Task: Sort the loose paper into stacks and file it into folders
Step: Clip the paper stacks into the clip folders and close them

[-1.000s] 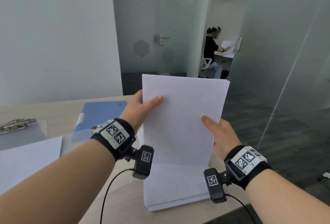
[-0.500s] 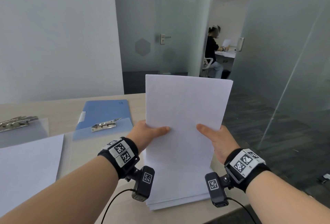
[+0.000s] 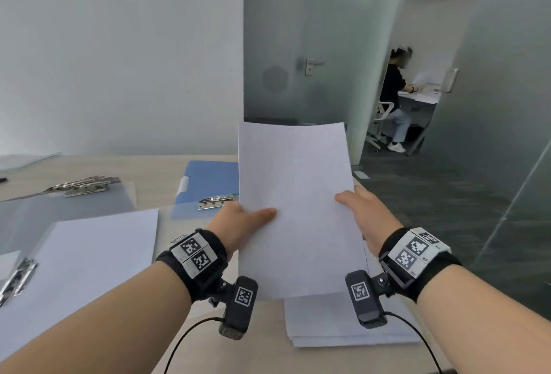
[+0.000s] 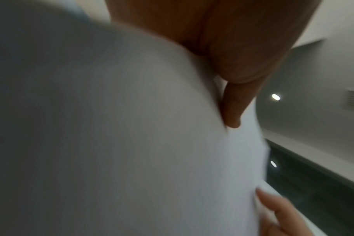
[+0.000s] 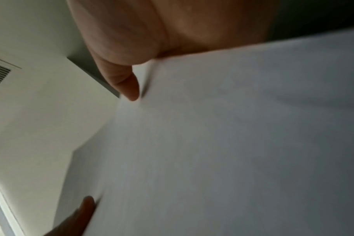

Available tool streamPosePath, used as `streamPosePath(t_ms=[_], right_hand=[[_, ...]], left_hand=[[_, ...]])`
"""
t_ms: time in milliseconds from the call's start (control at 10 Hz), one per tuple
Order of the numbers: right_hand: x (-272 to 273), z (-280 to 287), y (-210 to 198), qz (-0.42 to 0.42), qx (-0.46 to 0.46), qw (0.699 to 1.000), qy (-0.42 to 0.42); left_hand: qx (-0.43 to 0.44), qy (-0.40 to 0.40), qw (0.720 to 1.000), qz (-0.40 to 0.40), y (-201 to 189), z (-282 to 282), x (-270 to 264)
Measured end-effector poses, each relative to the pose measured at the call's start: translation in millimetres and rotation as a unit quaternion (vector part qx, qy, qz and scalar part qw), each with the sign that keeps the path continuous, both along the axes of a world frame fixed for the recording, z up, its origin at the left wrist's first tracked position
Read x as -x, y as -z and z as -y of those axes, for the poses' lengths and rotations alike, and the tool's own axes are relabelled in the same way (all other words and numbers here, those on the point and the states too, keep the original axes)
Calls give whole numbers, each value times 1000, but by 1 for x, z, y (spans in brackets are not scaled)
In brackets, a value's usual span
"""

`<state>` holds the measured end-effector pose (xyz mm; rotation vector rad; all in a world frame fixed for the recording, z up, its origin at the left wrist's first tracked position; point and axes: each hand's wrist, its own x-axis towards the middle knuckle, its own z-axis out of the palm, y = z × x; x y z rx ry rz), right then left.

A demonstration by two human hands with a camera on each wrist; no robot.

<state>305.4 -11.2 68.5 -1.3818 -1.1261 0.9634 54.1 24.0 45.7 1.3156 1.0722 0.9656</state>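
Note:
I hold a sheaf of white paper (image 3: 298, 200) upright above the table's front right corner. My left hand (image 3: 241, 221) pinches its left edge, thumb on the near face. My right hand (image 3: 362, 212) grips its right edge, thumb in front. Under it lies a stack of white paper (image 3: 343, 323) on the table. In the left wrist view the paper (image 4: 131, 143) fills the frame, with my left thumb (image 4: 234, 110) on it. The right wrist view shows the paper (image 5: 232, 143) and my right thumb (image 5: 127, 86). A blue folder (image 3: 208, 183) with a metal clip lies open behind my left hand.
At the left an open grey folder (image 3: 38, 212) holds a white sheet (image 3: 83, 266) and metal clips. The wooden table (image 3: 155, 177) ends at the right just past the stack. Glass partitions stand behind and to the right. A person sits at a desk in the far room.
Both hands slid down the sheaf's sides and brought it lower and slightly left. The head view tilted up and left, showing more of the grey folder.

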Motion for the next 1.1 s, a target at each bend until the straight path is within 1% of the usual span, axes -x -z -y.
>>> streamPosePath(t_ms=[100,200,300,400,500,600,700,800,900,1000,1100], right_hand=[[27,-15,18,58,93,993,-48],[55,-23,34,86,139,983,-82],[71,-35,49,111,163,976,-89],[81,-45,59,138,188,968,-90],[88,-55,67,166,206,960,-87],[95,-64,72,209,232,946,-93],[105,-61,69,244,251,931,-102],[121,-54,64,258,270,924,-80],[130,-47,62,258,267,927,-49],[131,-49,80,182,284,941,-10],[126,-49,85,177,311,934,1]], left_hand=[[69,-18,997,-27,17,2,40],[57,-13,991,-121,28,4,74],[23,37,954,-296,24,12,99],[-3,103,884,-457,17,16,116],[-12,166,813,-557,25,13,132],[-34,171,771,-612,37,14,141],[-36,156,747,-646,32,19,147],[-30,131,755,-642,23,17,157],[-28,94,782,-615,21,12,164],[-23,68,794,-604,26,10,166],[-21,55,800,-597,35,10,169]])
